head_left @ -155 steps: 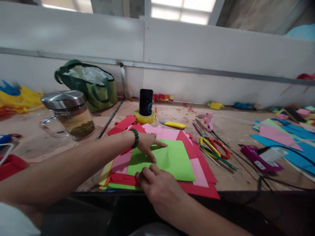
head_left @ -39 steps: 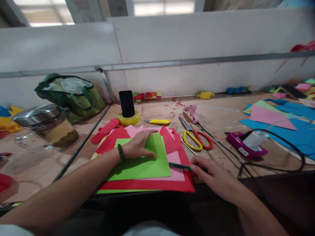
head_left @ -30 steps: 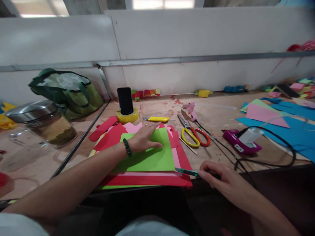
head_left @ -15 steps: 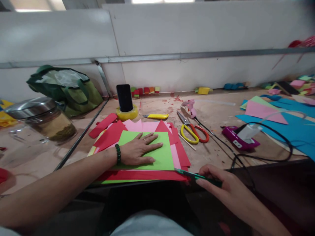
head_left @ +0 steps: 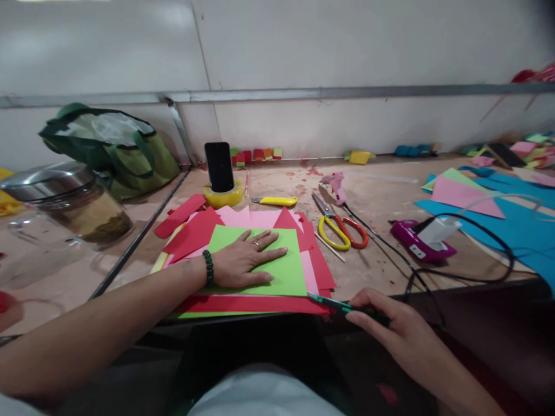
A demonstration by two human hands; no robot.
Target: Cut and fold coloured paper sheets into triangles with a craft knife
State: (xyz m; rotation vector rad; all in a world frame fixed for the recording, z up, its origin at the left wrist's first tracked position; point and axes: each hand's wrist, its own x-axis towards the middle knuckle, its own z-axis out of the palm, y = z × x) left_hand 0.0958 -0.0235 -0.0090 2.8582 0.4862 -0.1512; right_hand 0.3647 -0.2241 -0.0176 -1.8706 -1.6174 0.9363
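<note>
Flat on a light green sheet of paper (head_left: 286,274), my left hand (head_left: 243,260) presses down with its fingers spread. Under that sheet lies a pile of red paper (head_left: 260,304) and pink paper, with a green edge showing at the bottom. My right hand (head_left: 385,320) is closed around a slim green and black utility knife (head_left: 332,303). The knife's tip touches or nearly touches the near right corner of the green sheet; I cannot tell which.
Beyond the pile lie a yellow cutter (head_left: 277,201), scissors (head_left: 333,228) and a pink glue gun (head_left: 336,186). A phone (head_left: 219,166) leans in a tape roll (head_left: 228,196). Left stand a glass jar (head_left: 97,214) and a green bag (head_left: 143,167); right, a purple power strip (head_left: 418,242) with a looping cord.
The view has tipped slightly, so the table's far items sit a little higher. Both hands, the sheet and the knife keep nearly the same places relative to each other.
</note>
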